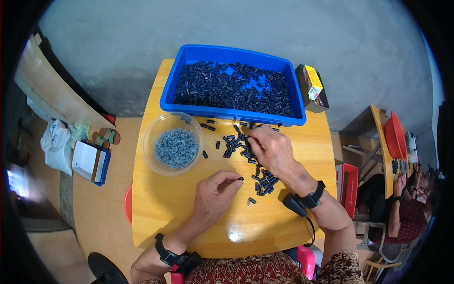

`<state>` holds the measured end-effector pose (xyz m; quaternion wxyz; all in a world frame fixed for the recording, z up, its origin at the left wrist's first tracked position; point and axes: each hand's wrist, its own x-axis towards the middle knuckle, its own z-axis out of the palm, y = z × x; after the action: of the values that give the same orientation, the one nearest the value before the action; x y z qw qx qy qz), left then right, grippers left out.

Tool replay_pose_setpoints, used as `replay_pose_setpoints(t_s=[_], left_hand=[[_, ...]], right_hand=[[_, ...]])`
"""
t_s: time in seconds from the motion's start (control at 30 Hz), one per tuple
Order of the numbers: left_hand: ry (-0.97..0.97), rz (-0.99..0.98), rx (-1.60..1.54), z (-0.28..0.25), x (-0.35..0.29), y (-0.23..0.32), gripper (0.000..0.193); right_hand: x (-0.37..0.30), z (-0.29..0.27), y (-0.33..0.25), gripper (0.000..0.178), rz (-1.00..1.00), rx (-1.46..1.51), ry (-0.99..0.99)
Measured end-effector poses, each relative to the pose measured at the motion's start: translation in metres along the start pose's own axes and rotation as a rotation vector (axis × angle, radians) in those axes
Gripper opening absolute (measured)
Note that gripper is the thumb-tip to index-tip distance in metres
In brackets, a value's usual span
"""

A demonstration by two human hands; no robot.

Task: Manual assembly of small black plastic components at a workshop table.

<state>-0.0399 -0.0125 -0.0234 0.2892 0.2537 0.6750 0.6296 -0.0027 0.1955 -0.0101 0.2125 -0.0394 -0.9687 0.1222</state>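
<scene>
My left hand [213, 195] is over the middle of the yellow wooden table, its thumb and forefinger pinched on a small black plastic part [241, 178]. Only the end of that part shows. At the far side, my right hand [273, 150] reaches into a loose spread of small black parts [231, 146], fingers curled together; whatever is between its fingertips is hidden. More black parts [267, 183] lie heaped below its wrist. One black part [252, 200] with tiny metal bits beside it sits apart, nearer me. A round clear tub [145, 158] of small silvery pieces [176, 148] stands left of both hands.
A large blue bin [236, 115] of black parts takes up the table's back. Right of it stands a dark box [323, 102] holding a yellow carton [312, 82]. A cable [312, 229] hangs from my right wrist device. Another person [406, 217] sits at a table far right.
</scene>
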Motion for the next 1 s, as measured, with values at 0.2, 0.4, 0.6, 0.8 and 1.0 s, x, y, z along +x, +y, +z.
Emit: replay_pose_setpoints(t_s=[0.2,0.4,0.6,0.8,1.0], left_hand=[[0.004,-0.031,-0.057,0.001,-0.002,-0.003,0.016],[0.004,-0.069,-0.215,0.003,0.001,-0.01,0.016],[-0.013,-0.056,-0.25,0.002,0.002,-0.005,0.017],[-0.055,-0.045,-0.28,0.002,0.002,-0.009,0.015],[-0.029,-0.061,-0.369,0.001,0.002,-0.011,0.015]], right_hand=[[-0.04,-0.038,-0.022,0.008,0.299,0.528,0.017],[-0.071,-0.047,-0.033,0.014,0.065,0.343,-0.033],[-0.081,-0.054,-0.039,0.015,0.225,0.444,-0.12],[-0.066,-0.042,-0.055,0.022,0.102,0.516,-0.029],[-0.059,-0.036,-0.065,0.014,0.225,0.577,-0.079]])
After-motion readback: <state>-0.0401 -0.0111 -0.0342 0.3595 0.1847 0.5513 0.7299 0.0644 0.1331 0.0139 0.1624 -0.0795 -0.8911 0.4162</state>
